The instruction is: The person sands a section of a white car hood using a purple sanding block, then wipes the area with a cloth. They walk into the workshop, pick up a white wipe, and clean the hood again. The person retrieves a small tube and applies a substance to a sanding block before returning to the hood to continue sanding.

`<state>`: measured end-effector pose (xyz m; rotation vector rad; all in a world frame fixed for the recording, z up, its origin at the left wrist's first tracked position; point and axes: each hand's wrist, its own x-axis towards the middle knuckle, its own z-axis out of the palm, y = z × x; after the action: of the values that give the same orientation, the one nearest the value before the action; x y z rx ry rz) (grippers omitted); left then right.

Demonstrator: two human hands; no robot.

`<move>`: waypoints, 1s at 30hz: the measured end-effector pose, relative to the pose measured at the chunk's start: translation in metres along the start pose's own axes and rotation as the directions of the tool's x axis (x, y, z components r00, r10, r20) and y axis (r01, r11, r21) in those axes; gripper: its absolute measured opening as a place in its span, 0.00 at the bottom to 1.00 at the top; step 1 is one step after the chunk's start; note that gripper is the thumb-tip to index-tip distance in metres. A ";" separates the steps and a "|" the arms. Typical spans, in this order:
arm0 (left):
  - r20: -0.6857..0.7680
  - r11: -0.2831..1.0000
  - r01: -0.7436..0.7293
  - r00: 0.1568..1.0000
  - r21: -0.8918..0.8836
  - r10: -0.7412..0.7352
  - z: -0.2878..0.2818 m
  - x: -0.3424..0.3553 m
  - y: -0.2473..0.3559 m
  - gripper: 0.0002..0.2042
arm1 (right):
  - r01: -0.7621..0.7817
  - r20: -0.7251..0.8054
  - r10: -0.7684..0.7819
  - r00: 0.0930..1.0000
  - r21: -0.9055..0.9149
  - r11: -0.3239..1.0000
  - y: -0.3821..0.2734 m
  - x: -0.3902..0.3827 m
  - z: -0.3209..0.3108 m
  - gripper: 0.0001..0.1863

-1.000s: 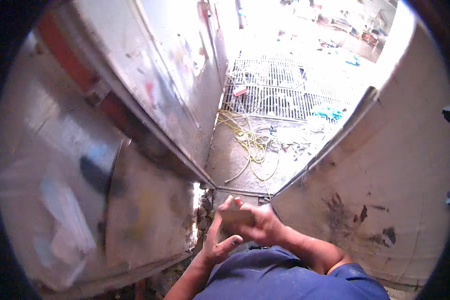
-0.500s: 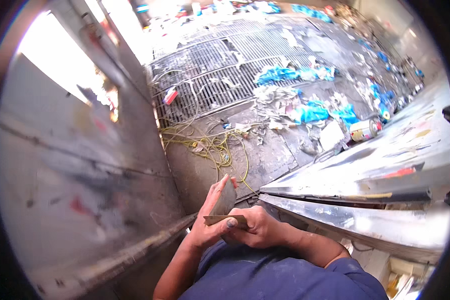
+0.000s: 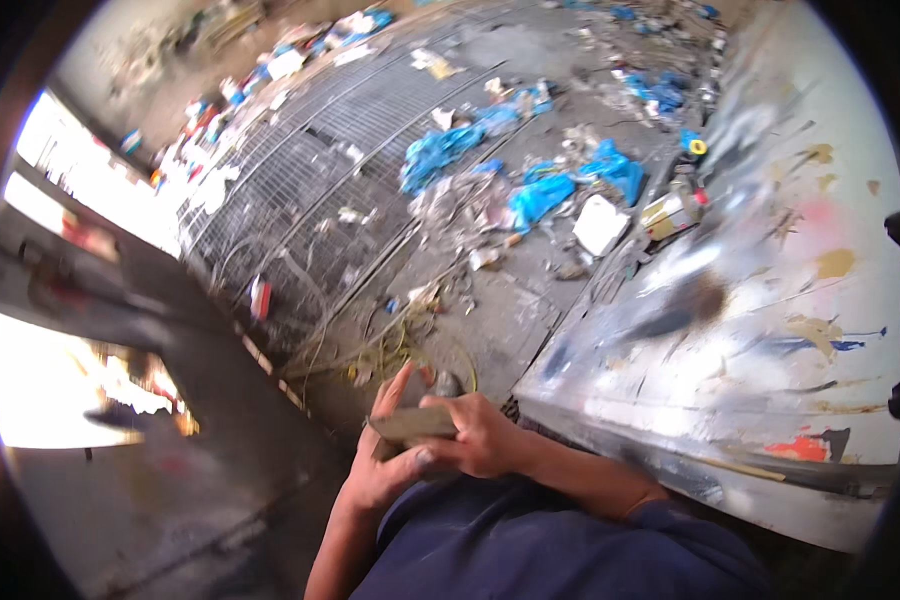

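Both my hands meet in front of my chest at the lower middle. My right hand [image 3: 487,436] is closed on a thin, flat, grey-brown spreader blade [image 3: 405,426], held about level. My left hand [image 3: 378,478] is around a flat grey plate [image 3: 413,392], its fingers pointing up behind the blade and its thumb near the blade's lower edge. Most of the plate is hidden behind the blade and my fingers.
A paint-smeared pale panel [image 3: 730,330] stands close on my right, a dark door-like panel [image 3: 230,400] on my left. Ahead lie a floor grating [image 3: 370,110], crumpled blue plastic [image 3: 440,158], a can [image 3: 670,215], a white piece [image 3: 601,226] and a yellow hose [image 3: 395,352].
My view has swung to the right, showing more of the right panel. The blade has tipped, so its broad face now shows; both hands remain together.
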<state>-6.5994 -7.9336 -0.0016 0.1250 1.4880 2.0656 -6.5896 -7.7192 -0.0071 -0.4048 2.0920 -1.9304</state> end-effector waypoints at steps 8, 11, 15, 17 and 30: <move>0.122 0.999 0.017 0.993 -0.052 -0.010 -0.041 0.086 0.037 0.62 | 0.169 -0.069 -0.176 0.982 -0.091 0.981 0.005 0.076 -0.024 0.18; 0.213 0.996 0.063 0.976 -0.059 -0.049 -0.052 0.111 0.048 0.62 | 0.182 -0.007 -0.181 0.983 0.034 0.983 0.002 0.089 -0.024 0.16; 0.367 0.989 0.113 0.928 -0.098 -0.070 -0.054 0.148 0.054 0.62 | 0.121 -0.085 -0.119 0.989 0.021 0.992 0.009 0.104 -0.036 0.15; 0.447 0.981 0.150 0.891 -0.119 -0.082 -0.057 0.164 0.057 0.63 | -0.017 -0.121 0.012 0.993 -0.042 0.999 0.013 0.106 -0.043 0.19; 0.709 0.960 0.275 0.688 -0.060 -0.153 -0.133 0.208 0.091 0.52 | 0.068 -0.322 -0.112 0.940 -0.145 0.987 -0.018 0.168 0.006 0.23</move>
<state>-6.8608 -7.9587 -0.0225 0.5780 0.8056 1.6476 -6.7424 -7.7895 0.0098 -0.2171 2.4601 -2.0355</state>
